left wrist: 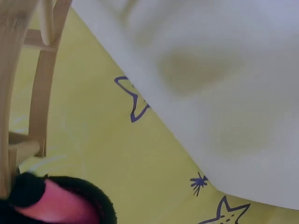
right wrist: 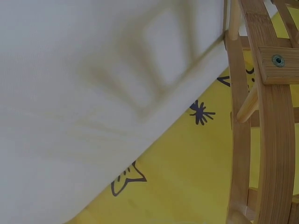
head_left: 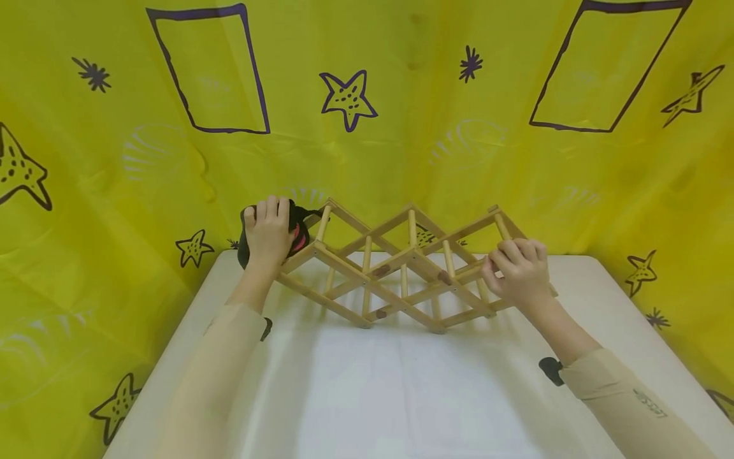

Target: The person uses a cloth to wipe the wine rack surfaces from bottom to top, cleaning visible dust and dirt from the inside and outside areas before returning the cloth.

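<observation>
A wooden lattice rack (head_left: 411,256) with crossed slats and round dowels stands stretched out near the far edge of the table. At its left end my left hand (head_left: 268,237) holds a soft black item (head_left: 244,245) with a pink inner part; its exact kind is unclear. In the left wrist view the pink part (left wrist: 60,204) shows beside the rack's slats, the hand itself out of sight. My right hand (head_left: 520,271) grips the right end of the rack, fingers curled over the wood. The right wrist view shows slats (right wrist: 276,140) and a screw head close up.
The table (head_left: 401,395) has a white cover, and shadows of the rack fall across it. A yellow curtain (head_left: 395,166) with drawn starfish and frames hangs behind the table and along its sides.
</observation>
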The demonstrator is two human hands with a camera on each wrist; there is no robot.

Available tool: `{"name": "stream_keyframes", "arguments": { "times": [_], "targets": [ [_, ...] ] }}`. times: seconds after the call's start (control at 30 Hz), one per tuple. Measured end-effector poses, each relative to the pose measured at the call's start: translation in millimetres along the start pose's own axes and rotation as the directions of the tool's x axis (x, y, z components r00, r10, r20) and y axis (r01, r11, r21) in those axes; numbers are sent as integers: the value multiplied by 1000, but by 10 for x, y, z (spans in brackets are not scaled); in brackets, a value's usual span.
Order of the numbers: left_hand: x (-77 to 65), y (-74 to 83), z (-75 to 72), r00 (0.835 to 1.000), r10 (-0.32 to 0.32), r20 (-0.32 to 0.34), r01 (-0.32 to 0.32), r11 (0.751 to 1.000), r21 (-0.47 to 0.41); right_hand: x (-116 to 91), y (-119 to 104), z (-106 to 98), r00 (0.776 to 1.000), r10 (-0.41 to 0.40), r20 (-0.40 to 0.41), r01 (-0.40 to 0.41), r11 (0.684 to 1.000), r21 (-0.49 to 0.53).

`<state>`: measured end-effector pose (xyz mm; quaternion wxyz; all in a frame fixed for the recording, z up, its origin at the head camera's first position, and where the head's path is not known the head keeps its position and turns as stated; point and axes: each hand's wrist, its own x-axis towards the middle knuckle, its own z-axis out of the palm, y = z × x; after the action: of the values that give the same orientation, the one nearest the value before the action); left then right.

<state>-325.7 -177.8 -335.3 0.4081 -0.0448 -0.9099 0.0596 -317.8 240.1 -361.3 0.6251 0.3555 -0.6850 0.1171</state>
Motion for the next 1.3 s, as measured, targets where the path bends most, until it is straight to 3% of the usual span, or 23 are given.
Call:
{"name": "stream_keyframes", "arguments": {
  "times": [0.2, 0.4, 0.57, 0.7, 0.8, 1.0, 1.07, 1.2, 1.3],
  "targets": [
    [-74, -160, -176, 988, -107, -108, 104, 994, -33, 6, -12, 3, 1000, 2, 0, -2, 1000, -4],
    [-185, -270, -384, 966, -149, -212, 139, 988, -63, 13, -10, -19, 1000, -1, 30, 2, 1000, -17],
    [-313, -294, -565, 954, -195, -229, 168, 977, -133, 28, -27, -60, 994, 5, 106, -4, 1000, -15],
    [-407, -264, -692, 944, -216, -251, 170, 967, -190, 64, -80, -143, 975, 48, 217, -43, 999, -29],
    [-470, -215, -768, 933, -213, -292, 154, 965, -211, 89, -141, -224, 937, 92, 338, -77, 995, -57],
    [-573, -75, -876, 905, -193, -379, 110, 967, -229, 151, -215, -408, 815, 200, 544, -165, 980, -114],
    [-606, -33, -898, 900, -181, -397, 90, 967, -237, 183, -220, -476, 774, 244, 584, -200, 970, -140],
    [-656, 59, -929, 884, -153, -442, 44, 968, -247, 250, -214, -612, 671, 343, 657, -276, 938, -208],
    [-683, 145, -947, 874, -117, -472, -8, 967, -253, 290, -198, -672, 625, 379, 683, -290, 925, -247]
  ]
}}
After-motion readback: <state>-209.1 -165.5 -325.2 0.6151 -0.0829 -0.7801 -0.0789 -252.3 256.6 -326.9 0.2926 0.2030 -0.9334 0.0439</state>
